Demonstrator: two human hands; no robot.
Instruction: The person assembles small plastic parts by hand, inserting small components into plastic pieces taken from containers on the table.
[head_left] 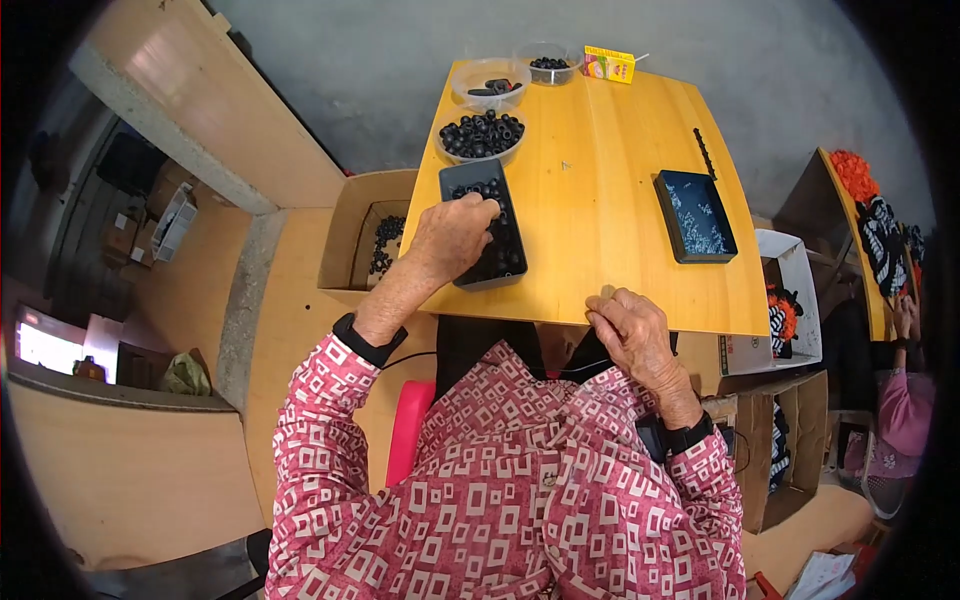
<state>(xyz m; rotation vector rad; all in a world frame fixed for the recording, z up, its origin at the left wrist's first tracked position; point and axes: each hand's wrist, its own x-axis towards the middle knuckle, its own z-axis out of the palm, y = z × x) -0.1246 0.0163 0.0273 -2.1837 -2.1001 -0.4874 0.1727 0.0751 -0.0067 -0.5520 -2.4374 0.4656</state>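
Observation:
My left hand (452, 238) is over a long black tray (482, 284) at the table's left edge, fingers curled down among small round black pieces (483, 188). Its fingertips are mostly hidden, so I cannot make out what they pinch. At the front edge of the table rests my right hand (638, 335), fingers bent and thumb drawn in against them. Whatever sits between those fingertips is too small to see. A shallow black box (697, 252) with small whitish pieces (697, 218) stands farther right, and a thin dark knobbly strip (705, 153) lies beyond it.
Clear plastic tubs (491, 158) of black parts line the yellow table's (600, 200) left and far edges, near a yellow drink carton (609, 64). Cardboard boxes (335, 250) flank the table. At the far right another person's hand (905, 315) is by a second table.

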